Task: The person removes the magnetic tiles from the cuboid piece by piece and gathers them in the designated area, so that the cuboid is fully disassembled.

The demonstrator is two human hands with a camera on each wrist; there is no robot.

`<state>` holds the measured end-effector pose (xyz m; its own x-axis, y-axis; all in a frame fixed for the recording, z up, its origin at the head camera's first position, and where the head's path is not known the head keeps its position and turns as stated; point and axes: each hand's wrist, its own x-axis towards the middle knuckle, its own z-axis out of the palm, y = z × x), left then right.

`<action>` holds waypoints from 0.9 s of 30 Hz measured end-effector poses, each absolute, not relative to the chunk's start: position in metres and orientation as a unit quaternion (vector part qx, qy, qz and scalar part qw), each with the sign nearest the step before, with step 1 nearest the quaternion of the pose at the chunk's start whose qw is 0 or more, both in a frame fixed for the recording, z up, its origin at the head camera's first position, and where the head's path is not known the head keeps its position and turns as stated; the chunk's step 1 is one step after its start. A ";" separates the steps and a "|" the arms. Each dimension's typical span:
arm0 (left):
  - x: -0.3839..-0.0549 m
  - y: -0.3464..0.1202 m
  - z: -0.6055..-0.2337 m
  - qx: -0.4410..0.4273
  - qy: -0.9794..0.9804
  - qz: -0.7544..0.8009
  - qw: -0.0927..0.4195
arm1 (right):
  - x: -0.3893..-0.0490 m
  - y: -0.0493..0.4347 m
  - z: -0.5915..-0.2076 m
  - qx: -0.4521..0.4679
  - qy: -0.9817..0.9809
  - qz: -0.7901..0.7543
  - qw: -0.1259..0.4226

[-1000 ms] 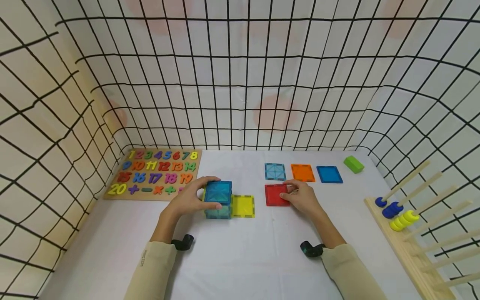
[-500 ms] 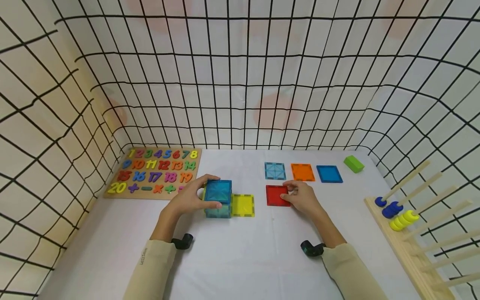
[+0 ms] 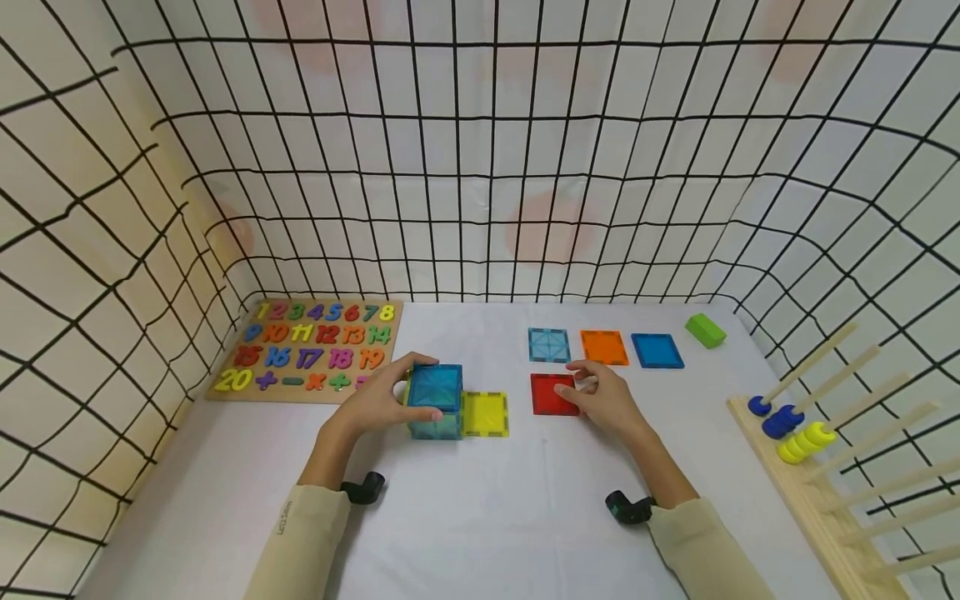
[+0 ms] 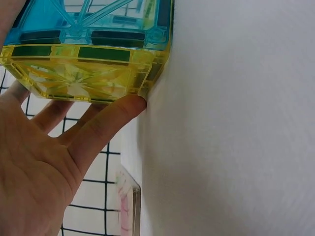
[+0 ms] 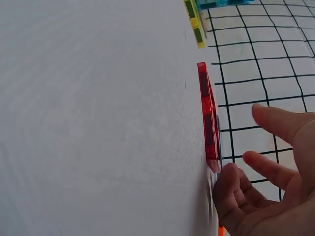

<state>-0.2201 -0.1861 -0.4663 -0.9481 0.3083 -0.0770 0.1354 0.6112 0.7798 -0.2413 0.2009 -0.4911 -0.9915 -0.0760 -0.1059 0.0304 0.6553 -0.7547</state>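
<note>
A cube of see-through magnetic tiles sits on the white tablecloth, with a blue top and yellow panels showing in the left wrist view. My left hand grips it from the left, thumb at the near edge and fingers round the far side. Against its right side lies a flat yellow magnetic tile. Farther right is a flat red magnetic tile. My right hand is at this tile's right edge, thumb overlapping it in the head view. In the right wrist view, bent fingers are close to the red tile's end.
Behind lie a light blue tile, an orange tile and a dark blue tile. A green block is beyond them. A wooden number board lies left; a peg counting rack stands right. Black grid-patterned cloth surrounds the table.
Both hands stay almost where they were, the left still gripping the cube. The right thumb has slid slightly left over the red tile.
</note>
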 end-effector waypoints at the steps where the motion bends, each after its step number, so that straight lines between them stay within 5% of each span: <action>1: -0.220 -0.186 -0.467 0.124 0.891 0.425 0.103 | -0.240 0.201 -0.490 -0.015 0.907 -0.416 0.060; 27: -0.219 -0.185 -0.467 0.126 0.890 0.426 0.099 | -0.224 0.151 -0.476 -0.226 0.887 -0.395 0.074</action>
<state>-0.2194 -0.1854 -0.4673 -0.9488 0.3082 -0.0693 0.1393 0.6050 0.7839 -0.2240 0.1508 -0.4755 -0.8866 -0.4600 0.0478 -0.3435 0.5857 -0.7341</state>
